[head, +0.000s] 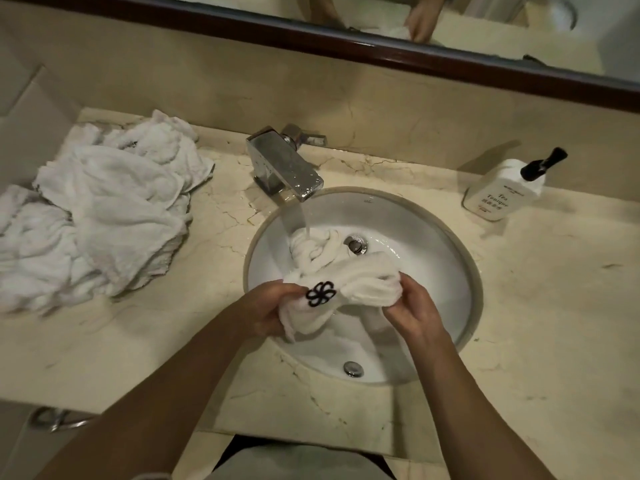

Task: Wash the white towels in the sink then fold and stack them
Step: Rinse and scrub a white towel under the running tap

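fingers bunched on a wet towel under the tap

the fingers (403, 289) of the right hand (412, 308) curl over one end of the white towel (353, 282), and the left hand (273, 306) grips the other end, thumb pressed beside a black flower emblem (320, 294) stitched on the cloth. both hands grasp it; neither is released. the towel hangs above the near half of the sink (446, 237), its far end twisted into a rope that trails down into the basin near the drain (356, 244).

the step in hand looks like scrubbing or rinsing. to do it well, the person would likely rub the two gripped sections against each other, then feed fresh lengths through the stream so no part stays dry, keeping the cloth inside the rim so water does not run onto the counter (536, 306).

beyond the hands, water falls from the chrome faucet (287, 168) onto the twisted end. to the left lies a crumpled pile of towels (104, 209), none folded yet. a white pump bottle (502, 192) stands at the far right, and a mirror (485, 26) runs along the back.
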`<state>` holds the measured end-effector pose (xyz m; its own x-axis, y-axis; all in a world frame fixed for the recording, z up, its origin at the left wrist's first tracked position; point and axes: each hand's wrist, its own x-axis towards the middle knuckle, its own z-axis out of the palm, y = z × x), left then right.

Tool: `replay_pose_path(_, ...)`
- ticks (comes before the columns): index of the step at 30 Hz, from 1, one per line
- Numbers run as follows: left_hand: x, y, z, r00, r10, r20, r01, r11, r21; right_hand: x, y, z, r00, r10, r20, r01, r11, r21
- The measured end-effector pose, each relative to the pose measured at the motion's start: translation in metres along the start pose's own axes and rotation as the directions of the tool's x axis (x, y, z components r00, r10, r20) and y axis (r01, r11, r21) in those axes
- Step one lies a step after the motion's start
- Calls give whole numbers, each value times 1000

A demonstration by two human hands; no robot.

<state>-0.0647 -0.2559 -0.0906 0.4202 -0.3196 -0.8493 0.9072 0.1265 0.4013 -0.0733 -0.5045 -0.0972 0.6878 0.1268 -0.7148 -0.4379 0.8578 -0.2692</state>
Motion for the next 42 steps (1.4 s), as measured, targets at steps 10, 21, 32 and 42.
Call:
replay_pose_path(10, -6, 9, -12, 991, 115, -71, -127, 972, -197, -25, -46, -17, 999, 37, -34, -42, 985, -170)
replay_pose_path(21, -4, -17, 79, 808, 442, -390, -387, 897, 216, -8, 89, 52, 954, -298, 32, 176, 470, -865)
replay_pose_path(32, 12, 1, 84, 761, 513, -396, -316, 827, 465, 34, 94, 52, 951, -292, -102, 133, 685, -716)
replay_pose_path(42, -7, -3, 91, 824, 499, -271, -371, 834, 407, 38, 82, 48, 963, -219, -154, 80, 784, -615)
